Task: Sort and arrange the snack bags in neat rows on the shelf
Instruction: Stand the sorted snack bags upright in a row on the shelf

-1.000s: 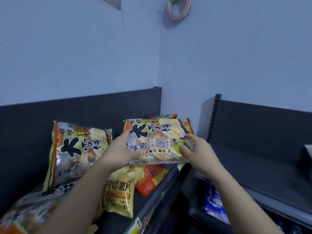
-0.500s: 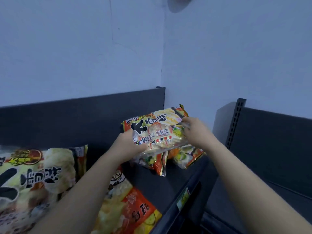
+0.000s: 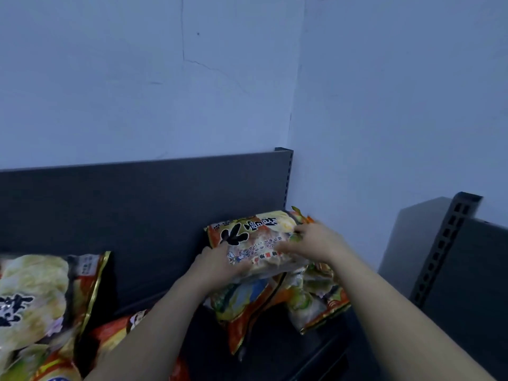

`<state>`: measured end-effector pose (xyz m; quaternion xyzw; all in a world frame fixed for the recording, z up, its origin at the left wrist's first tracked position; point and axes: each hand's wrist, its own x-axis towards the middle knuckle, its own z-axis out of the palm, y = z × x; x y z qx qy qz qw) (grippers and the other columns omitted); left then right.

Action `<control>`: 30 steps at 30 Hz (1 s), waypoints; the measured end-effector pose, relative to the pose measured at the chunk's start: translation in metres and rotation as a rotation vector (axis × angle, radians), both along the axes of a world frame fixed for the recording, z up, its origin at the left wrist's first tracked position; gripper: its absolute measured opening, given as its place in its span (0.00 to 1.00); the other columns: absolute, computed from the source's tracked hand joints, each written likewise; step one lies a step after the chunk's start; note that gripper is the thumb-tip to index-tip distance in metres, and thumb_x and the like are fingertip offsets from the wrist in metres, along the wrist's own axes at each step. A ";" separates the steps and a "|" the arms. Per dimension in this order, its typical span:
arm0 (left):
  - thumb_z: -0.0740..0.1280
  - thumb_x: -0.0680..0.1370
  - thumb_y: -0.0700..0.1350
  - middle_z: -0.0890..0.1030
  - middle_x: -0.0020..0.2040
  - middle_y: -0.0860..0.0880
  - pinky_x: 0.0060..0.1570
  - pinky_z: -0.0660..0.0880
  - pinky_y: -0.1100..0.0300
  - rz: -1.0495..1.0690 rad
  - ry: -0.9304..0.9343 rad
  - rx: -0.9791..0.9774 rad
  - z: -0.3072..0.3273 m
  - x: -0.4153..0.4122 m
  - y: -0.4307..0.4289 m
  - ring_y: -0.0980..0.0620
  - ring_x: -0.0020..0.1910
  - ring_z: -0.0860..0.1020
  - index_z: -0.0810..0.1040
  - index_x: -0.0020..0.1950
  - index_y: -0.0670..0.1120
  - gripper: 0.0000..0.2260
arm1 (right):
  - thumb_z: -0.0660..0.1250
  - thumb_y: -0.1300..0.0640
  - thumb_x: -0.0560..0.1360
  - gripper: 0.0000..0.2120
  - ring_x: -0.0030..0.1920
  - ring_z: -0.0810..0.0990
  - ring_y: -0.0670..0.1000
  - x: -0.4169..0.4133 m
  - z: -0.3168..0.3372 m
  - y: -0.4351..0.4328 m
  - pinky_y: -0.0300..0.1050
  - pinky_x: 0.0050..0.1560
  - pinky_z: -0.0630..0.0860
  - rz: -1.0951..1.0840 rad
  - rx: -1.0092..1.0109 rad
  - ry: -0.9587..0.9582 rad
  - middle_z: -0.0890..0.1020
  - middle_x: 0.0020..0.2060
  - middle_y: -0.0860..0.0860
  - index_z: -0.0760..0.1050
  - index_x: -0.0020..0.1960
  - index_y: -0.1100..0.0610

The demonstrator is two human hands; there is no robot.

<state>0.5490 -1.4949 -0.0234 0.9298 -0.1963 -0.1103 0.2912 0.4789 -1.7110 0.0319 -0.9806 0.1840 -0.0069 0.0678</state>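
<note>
seating snack bag (image 3: 253,237) on corner stack (image 3: 247,301): your left hand (image 3: 217,266) grips its edge, right hand (image 3: 316,243) too blurred to tell; align edges.

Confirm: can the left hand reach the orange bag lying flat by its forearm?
Probably, once freed: the left hand grips the big-lettered bag, while the orange bag lies uncovered right beside that forearm.
</note>
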 end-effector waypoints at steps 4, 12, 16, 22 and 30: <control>0.61 0.73 0.70 0.61 0.75 0.39 0.69 0.67 0.46 0.040 -0.002 0.067 -0.009 -0.006 -0.008 0.38 0.71 0.65 0.51 0.80 0.52 0.42 | 0.58 0.20 0.62 0.47 0.72 0.66 0.55 0.002 -0.010 -0.007 0.55 0.66 0.70 -0.001 0.027 0.005 0.69 0.72 0.53 0.66 0.73 0.47; 0.59 0.74 0.70 0.68 0.71 0.42 0.63 0.71 0.47 0.060 -0.130 0.168 -0.009 -0.015 0.016 0.39 0.67 0.69 0.57 0.78 0.53 0.37 | 0.64 0.32 0.70 0.34 0.70 0.64 0.60 -0.011 -0.021 0.009 0.56 0.68 0.65 0.029 -0.028 -0.195 0.69 0.69 0.57 0.69 0.70 0.51; 0.59 0.73 0.71 0.74 0.66 0.47 0.60 0.73 0.49 0.015 -0.144 0.113 -0.006 -0.032 0.041 0.44 0.63 0.73 0.67 0.71 0.54 0.32 | 0.64 0.36 0.72 0.32 0.70 0.65 0.59 -0.021 -0.024 0.032 0.57 0.69 0.66 0.071 -0.024 -0.234 0.67 0.72 0.57 0.69 0.71 0.51; 0.63 0.76 0.65 0.77 0.52 0.49 0.47 0.72 0.55 -0.002 -0.177 0.095 -0.004 -0.062 0.080 0.47 0.53 0.76 0.73 0.57 0.49 0.22 | 0.63 0.36 0.72 0.32 0.69 0.66 0.59 -0.035 -0.034 0.075 0.55 0.67 0.66 0.101 -0.018 -0.203 0.70 0.68 0.56 0.67 0.72 0.48; 0.67 0.76 0.59 0.78 0.61 0.53 0.54 0.76 0.51 -0.094 -0.191 -0.043 -0.018 -0.054 0.078 0.49 0.57 0.77 0.70 0.68 0.55 0.23 | 0.64 0.42 0.75 0.24 0.72 0.63 0.57 -0.041 -0.057 0.098 0.58 0.70 0.61 0.106 -0.078 -0.162 0.69 0.70 0.52 0.68 0.69 0.47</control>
